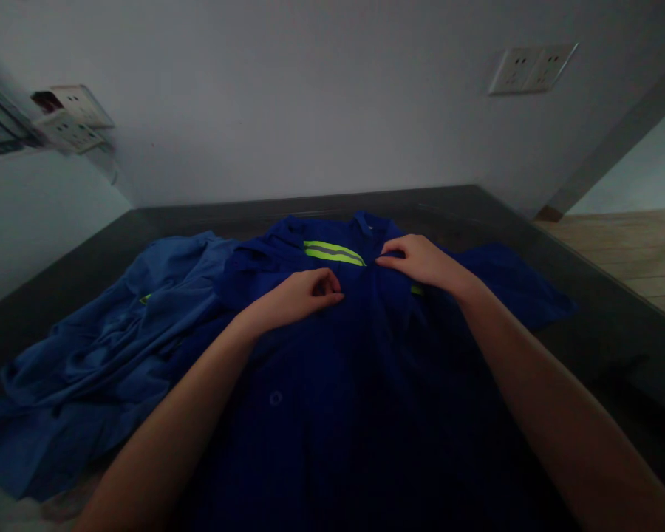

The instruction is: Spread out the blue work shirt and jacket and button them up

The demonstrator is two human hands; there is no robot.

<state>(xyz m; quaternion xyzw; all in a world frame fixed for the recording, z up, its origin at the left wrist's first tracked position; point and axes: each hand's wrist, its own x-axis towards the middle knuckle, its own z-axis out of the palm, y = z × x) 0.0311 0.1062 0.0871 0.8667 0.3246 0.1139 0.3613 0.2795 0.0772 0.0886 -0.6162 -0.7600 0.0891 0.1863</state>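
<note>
A dark blue work jacket (277,369) with a yellow-green and grey reflective stripe (332,253) lies spread out, its collar (374,222) at the far end. My left hand (310,288) is closed in a pinch on the jacket's front, just below the stripe. Higher up and to the right, my right hand (413,258) pinches the jacket's front edge near the stripe's right end. The cloth between my fingertips is hardly visible. A pale round button (275,398) shows on the lower left front. Deep shadow hides much of the jacket's lower part.
A lighter blue garment (116,332) lies crumpled on the left, touching the jacket. Both rest on a dark tabletop (448,199) against a pale wall (310,103). Wall sockets (532,70) are at the upper right, with more sockets (74,118) at the upper left.
</note>
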